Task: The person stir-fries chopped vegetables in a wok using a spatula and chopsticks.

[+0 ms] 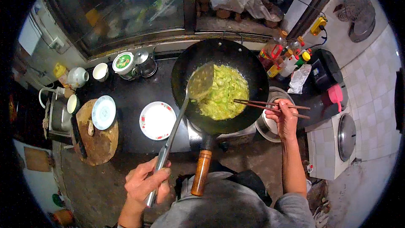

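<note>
A black wok [186,60] with a wooden handle [201,174] holds sliced green vegetable pieces [227,91] in a yellowish coating. My left hand [147,182] grips the metal handle of a spatula [202,80], whose broad blade lies inside the wok, over the left part of the food. Between the fingers of my right hand [284,117] is a pair of dark chopsticks [272,104], tips at the right edge of the food. A white plate with red flowers on its rim [158,120] rests on the black counter, left of the wok.
Further left are a round wooden chopping board [110,142], a pale blue plate [103,112], a cleaver [77,133] and a sink [60,115]. A metal basin [264,128] sits right of the wok. Several bottles [281,57], a black container [324,66] and a pink scoop [335,95] stand behind.
</note>
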### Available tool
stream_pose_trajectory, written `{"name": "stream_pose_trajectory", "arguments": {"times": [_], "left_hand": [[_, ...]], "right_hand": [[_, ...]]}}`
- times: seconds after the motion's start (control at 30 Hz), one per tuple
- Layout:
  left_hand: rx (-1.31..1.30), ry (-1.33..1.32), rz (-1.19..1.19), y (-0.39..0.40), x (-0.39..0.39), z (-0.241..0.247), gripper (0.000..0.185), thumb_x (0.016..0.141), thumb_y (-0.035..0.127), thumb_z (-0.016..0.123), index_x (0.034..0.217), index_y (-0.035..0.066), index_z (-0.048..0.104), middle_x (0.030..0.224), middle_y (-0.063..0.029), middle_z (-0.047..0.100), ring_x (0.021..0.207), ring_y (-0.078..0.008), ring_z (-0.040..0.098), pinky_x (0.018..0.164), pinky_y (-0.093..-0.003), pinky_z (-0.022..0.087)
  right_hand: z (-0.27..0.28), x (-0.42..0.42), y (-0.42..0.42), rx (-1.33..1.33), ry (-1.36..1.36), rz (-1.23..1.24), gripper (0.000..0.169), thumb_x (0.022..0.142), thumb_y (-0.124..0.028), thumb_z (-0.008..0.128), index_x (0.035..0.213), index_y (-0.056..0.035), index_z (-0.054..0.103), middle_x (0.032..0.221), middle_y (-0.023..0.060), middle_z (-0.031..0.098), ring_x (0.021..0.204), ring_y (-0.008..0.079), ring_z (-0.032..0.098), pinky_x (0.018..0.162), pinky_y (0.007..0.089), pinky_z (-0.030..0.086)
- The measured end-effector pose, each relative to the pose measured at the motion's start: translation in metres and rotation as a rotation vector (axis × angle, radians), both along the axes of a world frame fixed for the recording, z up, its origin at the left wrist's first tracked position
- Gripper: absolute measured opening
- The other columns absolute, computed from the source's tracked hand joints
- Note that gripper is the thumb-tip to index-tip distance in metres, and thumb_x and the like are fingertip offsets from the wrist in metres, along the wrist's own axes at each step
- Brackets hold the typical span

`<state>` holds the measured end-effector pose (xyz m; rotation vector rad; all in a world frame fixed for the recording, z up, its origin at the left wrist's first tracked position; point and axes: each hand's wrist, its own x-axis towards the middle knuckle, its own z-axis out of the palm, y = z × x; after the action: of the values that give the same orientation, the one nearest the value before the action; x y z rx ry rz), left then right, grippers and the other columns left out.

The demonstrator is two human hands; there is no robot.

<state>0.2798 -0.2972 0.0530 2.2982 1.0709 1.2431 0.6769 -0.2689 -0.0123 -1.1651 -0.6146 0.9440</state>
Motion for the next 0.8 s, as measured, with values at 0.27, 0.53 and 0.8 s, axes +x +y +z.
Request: {"name": "stream_pose_trajectory", "arguments": {"times": [0.27, 0.53, 0.8], "left_hand": [[-0.365, -0.529, 0.007, 0.005, -0.010, -0.025, 0.016, 0.084, 0.005, 0.051, 0.090, -0.008, 0.056, 0.081, -0.0188, 0.057, 0.068, -0.0283, 0.066, 0.059, -0.0356, 0.057], [-0.534, -0.737, 0.086, -0.001, -0.008, -0.030, 0.020, 0.085, 0.013, 0.052, 0.090, -0.006, 0.053, 0.078, -0.0154, 0.053, 0.061, -0.0284, 0.065, 0.053, -0.0350, 0.056], [-0.600, -0.862, 0.203, -0.008, -0.011, -0.040, 0.019, 0.082, 0.010, 0.051, 0.089, -0.008, 0.053, 0.081, -0.0156, 0.051, 0.059, -0.0317, 0.065, 0.050, -0.0372, 0.057]], "right_hand": [[0.023, -0.038, 0.017, 0.111, 0.012, 0.094, 0.022, 0.091, -0.018, 0.050, 0.096, 0.0030, 0.055, 0.076, 0.0122, 0.057, 0.064, 0.0271, 0.065, 0.056, 0.0333, 0.058], [0.012, -0.059, 0.034, -0.010, -0.133, 0.233, 0.022, 0.090, -0.016, 0.053, 0.101, 0.0020, 0.057, 0.078, 0.0116, 0.060, 0.065, 0.0241, 0.066, 0.057, 0.0320, 0.056], [0.018, 0.004, 0.023, 0.000, -0.112, 0.039, 0.019, 0.091, -0.017, 0.051, 0.096, 0.0016, 0.056, 0.076, 0.0098, 0.058, 0.064, 0.0228, 0.065, 0.055, 0.0303, 0.057]]}}
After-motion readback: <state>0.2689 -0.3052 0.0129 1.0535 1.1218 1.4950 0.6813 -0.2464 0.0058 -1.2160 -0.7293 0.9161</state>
